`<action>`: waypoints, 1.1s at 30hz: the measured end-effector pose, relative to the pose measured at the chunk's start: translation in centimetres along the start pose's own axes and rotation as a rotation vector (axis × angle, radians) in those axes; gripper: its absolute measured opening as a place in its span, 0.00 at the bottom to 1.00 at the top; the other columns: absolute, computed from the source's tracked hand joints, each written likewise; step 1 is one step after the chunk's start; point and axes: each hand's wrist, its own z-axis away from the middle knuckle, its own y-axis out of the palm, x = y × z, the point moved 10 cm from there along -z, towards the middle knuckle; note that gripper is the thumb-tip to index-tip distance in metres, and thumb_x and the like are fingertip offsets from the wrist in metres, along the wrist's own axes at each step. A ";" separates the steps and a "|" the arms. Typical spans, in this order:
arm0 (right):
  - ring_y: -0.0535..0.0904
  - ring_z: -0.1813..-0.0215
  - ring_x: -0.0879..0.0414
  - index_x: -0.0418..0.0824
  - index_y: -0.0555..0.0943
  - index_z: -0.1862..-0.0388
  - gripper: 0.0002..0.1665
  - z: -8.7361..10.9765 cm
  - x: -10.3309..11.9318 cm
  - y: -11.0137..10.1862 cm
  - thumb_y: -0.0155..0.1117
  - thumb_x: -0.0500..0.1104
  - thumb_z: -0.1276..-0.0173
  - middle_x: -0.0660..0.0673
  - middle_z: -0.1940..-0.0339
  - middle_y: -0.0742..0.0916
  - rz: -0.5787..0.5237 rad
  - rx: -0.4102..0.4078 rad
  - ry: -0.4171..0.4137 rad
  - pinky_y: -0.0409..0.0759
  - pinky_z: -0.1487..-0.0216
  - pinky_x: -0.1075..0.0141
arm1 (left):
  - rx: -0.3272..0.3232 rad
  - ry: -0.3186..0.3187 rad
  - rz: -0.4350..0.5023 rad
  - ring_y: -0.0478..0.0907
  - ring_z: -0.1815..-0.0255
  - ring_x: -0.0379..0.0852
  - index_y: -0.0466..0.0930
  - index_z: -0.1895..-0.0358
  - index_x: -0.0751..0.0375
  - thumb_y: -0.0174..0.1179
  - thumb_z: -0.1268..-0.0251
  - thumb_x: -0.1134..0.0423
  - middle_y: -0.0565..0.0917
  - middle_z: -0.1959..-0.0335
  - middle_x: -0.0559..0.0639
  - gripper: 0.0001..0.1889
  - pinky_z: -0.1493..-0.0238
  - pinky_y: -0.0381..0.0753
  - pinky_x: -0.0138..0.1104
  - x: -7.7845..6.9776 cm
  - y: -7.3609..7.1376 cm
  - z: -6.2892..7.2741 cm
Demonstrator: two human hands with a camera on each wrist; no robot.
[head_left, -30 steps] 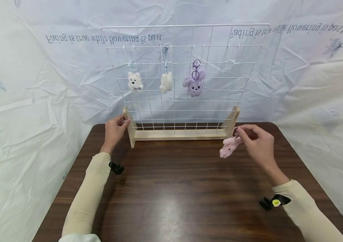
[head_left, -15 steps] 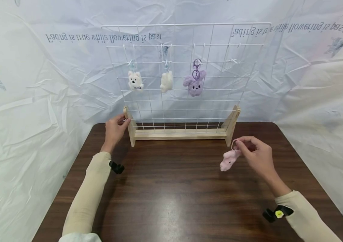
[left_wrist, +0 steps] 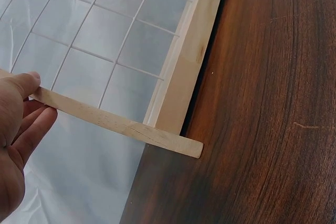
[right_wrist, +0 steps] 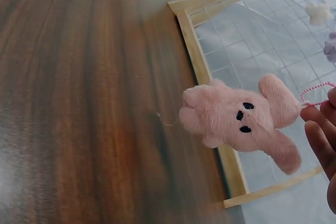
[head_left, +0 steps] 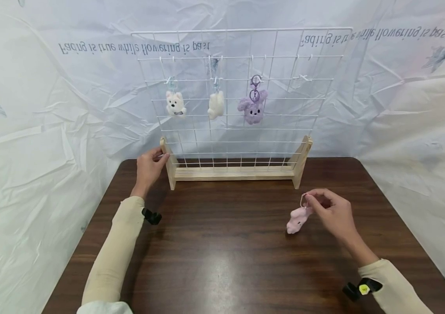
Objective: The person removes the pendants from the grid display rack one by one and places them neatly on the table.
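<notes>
My left hand (head_left: 149, 170) grips the left wooden upright (left_wrist: 121, 124) of a display rack between thumb and fingers. At the right, my right hand (head_left: 334, 213) pinches the pink beaded loop (right_wrist: 315, 91) of a plush keychain. From it dangles a pink long-eared plush (head_left: 298, 220), low over the table and in front of the rack's right foot. Its black eyes and nose show in the right wrist view. On the rack's white wire grid (head_left: 238, 136) hang a white dog plush (head_left: 175, 104), a cream plush (head_left: 216, 105) and a purple plush (head_left: 253, 109).
The rack's wooden base (head_left: 234, 174) stands along the back edge of the dark wood table (head_left: 214, 244). White hooks (head_left: 302, 78) stick out at the grid's upper right. A pale printed sheet (head_left: 89, 87) covers the wall behind and both sides.
My right hand has come down and toward me from beside the rack's right foot, with the pink plush hanging from it. The left hand stays on the upright.
</notes>
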 end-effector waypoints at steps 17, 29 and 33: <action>0.82 0.76 0.57 0.45 0.87 0.61 0.05 0.7 -0.9 1.7 0.71 0.34 0.31 0.52 0.73 0.89 -0.065 0.067 -0.039 0.77 0.76 0.77 | -0.005 0.002 0.010 0.87 0.48 0.59 0.83 0.41 0.71 0.66 0.28 0.61 0.86 0.47 0.66 0.20 0.50 0.88 0.49 -0.1 0.0 0.0; 0.84 0.75 0.54 0.43 0.88 0.58 0.04 -0.8 -1.9 3.9 0.72 0.37 0.31 0.46 0.71 0.90 -0.084 0.116 0.007 0.79 0.75 0.76 | 0.000 0.000 0.010 0.87 0.47 0.60 0.82 0.40 0.71 0.65 0.27 0.60 0.86 0.46 0.66 0.20 0.50 0.87 0.50 -0.2 -0.1 0.1; 0.86 0.74 0.55 0.41 0.88 0.57 0.05 -1.0 -2.2 5.1 0.71 0.35 0.31 0.43 0.70 0.90 -0.125 0.147 0.003 0.82 0.74 0.75 | -0.002 0.002 0.007 0.87 0.47 0.59 0.83 0.41 0.71 0.65 0.27 0.60 0.86 0.47 0.66 0.20 0.50 0.87 0.50 -0.3 -0.1 0.1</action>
